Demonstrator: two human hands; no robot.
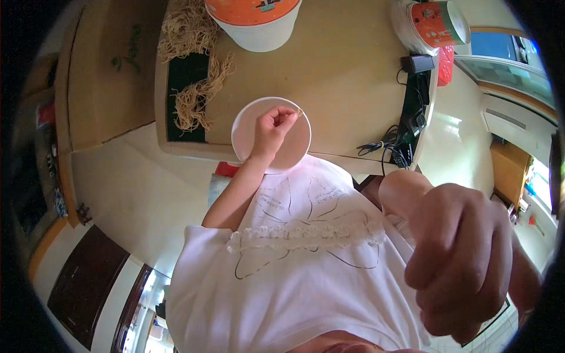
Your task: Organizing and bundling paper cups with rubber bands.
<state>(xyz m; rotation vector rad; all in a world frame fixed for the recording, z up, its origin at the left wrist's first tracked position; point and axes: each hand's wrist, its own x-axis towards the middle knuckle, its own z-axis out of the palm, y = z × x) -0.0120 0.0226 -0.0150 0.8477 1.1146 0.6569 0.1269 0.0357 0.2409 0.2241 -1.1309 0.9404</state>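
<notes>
A round white tub [244, 136] stands at the table's near edge, in front of my chest. Over its opening is my left hand [272, 132], thumb and fingers pinched on a small tan piece [299, 112] that looks like a bit of noodle. My right hand [465, 253] looms large at the right, raised close to the camera with its fingers curled closed. Whatever it may hold is hidden. Left of the tub hang tan, noodle-like strands [199, 100], partly on a dark green strip [187, 73], with a thicker heap [187, 32] farther back.
An orange-and-white tub [259, 29] stands at the far side of the brown table [341, 76]. More stacked tubs [432, 25] lie in clear plastic at the far right. Black cables [382, 144] and a power adapter [418, 63] run along the right edge.
</notes>
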